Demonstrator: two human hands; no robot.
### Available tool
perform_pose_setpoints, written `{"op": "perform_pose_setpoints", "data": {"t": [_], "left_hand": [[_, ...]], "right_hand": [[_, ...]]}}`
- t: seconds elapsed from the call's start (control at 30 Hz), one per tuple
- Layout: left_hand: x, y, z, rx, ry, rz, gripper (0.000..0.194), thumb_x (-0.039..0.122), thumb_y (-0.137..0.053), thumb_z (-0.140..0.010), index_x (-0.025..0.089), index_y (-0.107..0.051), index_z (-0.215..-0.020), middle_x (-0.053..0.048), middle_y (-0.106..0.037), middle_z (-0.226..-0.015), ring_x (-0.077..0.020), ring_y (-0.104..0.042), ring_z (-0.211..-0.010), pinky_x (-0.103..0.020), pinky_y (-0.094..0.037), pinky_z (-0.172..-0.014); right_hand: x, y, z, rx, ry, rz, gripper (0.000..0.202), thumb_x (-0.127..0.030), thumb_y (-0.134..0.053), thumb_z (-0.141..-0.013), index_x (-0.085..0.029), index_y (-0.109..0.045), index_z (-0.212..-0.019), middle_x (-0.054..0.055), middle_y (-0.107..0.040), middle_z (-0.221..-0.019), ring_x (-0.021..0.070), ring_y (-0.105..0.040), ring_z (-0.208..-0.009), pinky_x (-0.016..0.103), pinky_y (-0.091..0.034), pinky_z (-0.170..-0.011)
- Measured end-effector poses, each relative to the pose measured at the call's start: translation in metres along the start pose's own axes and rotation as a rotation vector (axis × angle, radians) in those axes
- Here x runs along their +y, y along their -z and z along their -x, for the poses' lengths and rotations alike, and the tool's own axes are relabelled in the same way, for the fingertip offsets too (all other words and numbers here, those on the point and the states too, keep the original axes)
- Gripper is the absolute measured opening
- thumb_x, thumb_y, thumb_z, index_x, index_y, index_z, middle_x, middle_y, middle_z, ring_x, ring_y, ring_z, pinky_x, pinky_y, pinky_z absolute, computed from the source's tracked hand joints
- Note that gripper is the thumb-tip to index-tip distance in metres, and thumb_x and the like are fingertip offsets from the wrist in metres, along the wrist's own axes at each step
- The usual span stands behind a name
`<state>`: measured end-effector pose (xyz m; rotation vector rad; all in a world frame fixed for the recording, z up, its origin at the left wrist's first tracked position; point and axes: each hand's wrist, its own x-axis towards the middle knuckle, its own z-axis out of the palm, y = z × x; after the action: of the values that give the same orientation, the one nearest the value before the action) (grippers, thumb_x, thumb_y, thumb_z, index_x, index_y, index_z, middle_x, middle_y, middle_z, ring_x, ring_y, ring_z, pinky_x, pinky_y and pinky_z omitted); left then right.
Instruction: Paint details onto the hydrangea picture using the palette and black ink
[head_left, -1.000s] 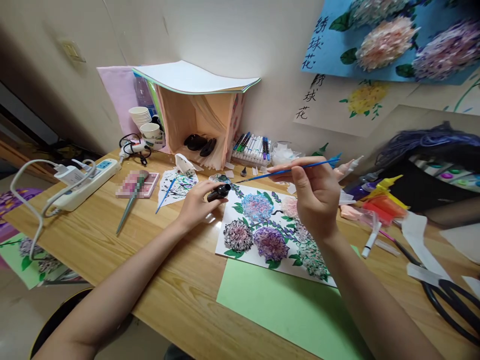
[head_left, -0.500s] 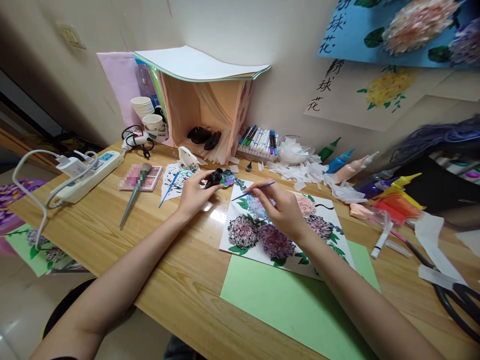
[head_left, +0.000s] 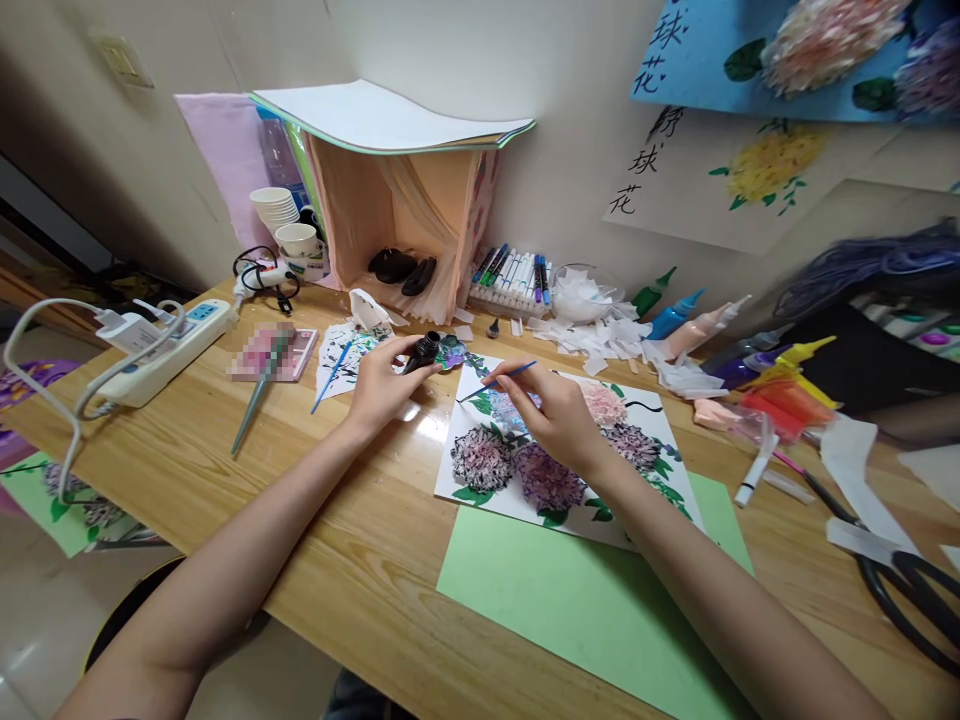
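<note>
Closed around a small black ink bottle (head_left: 426, 348), my left hand (head_left: 384, 388) holds it tilted, its uncapped mouth up, left of the painting. My right hand (head_left: 559, 410) pinches a thin blue paintbrush (head_left: 514, 374), its tip pointing left over the upper left of the white sheet. That sheet (head_left: 448, 478) carries textured pink, purple and blue flower heads with green leaves, partly covered by my right hand. Beneath it lies a light green sheet (head_left: 540, 585). A paint-smeared palette (head_left: 451, 352) sits just beyond the bottle. Its small dark cap (head_left: 493, 327) stands on the table.
Another blue brush (head_left: 330, 378) rests on a spotted paper at left. A pink-lined box (head_left: 352, 230), markers (head_left: 514, 278), paper scraps (head_left: 585, 335) and glue or paint bottles (head_left: 675, 315) line the back. Scissors (head_left: 900, 590) lie at right; a power strip (head_left: 176, 355) at left.
The camera view has shifted slightly, moving the whole scene a little left. Both hands keep their holds on the ink bottle and the paintbrush, with hardly any movement over the table.
</note>
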<state>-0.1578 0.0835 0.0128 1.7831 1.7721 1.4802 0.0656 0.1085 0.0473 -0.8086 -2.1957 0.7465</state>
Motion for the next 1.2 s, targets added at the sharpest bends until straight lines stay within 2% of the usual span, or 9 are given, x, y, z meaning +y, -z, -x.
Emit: {"op": "perform_pose_setpoints", "data": {"t": [0.33, 0.53, 0.93, 1.2], "left_hand": [[-0.001, 0.0, 0.0, 0.022, -0.018, -0.046, 0.033, 0.034, -0.073, -0.068, 0.02, -0.068, -0.097, -0.006, -0.07, -0.093, -0.0183, -0.062, -0.082, -0.031, -0.047, -0.069], [0.002, 0.001, -0.001, 0.015, -0.017, -0.041, 0.033, 0.034, -0.073, -0.068, 0.019, -0.069, -0.097, -0.005, -0.07, -0.093, -0.0186, -0.062, -0.083, -0.03, -0.047, -0.069], [0.003, 0.001, 0.0, 0.018, -0.021, -0.044, 0.033, 0.033, -0.073, -0.068, 0.02, -0.068, -0.097, -0.005, -0.07, -0.093, -0.0182, -0.062, -0.082, -0.03, -0.047, -0.071], [0.004, 0.002, -0.001, 0.008, -0.028, -0.055, 0.033, 0.035, -0.072, -0.069, 0.02, -0.068, -0.097, -0.005, -0.07, -0.093, -0.0182, -0.061, -0.081, -0.03, -0.045, -0.067]], "right_hand": [[-0.002, 0.009, -0.003, -0.006, 0.015, 0.045, 0.019, -0.03, -0.041, -0.091, -0.019, -0.055, -0.092, 0.005, -0.067, -0.083, 0.0147, -0.065, -0.076, 0.029, -0.048, -0.066], [-0.001, 0.012, -0.003, 0.01, 0.017, -0.01, 0.017, -0.029, -0.041, -0.091, -0.018, -0.054, -0.094, 0.005, -0.069, -0.086, 0.0143, -0.066, -0.078, 0.028, -0.05, -0.069], [-0.001, 0.012, -0.004, -0.014, 0.006, 0.052, 0.019, -0.03, -0.041, -0.09, -0.018, -0.056, -0.092, 0.005, -0.069, -0.084, 0.0153, -0.065, -0.075, 0.03, -0.048, -0.067], [-0.003, 0.015, -0.003, 0.002, 0.021, 0.079, 0.018, -0.028, -0.041, -0.09, -0.018, -0.056, -0.089, 0.004, -0.067, -0.08, 0.012, -0.061, -0.066, 0.027, -0.044, -0.061]]}}
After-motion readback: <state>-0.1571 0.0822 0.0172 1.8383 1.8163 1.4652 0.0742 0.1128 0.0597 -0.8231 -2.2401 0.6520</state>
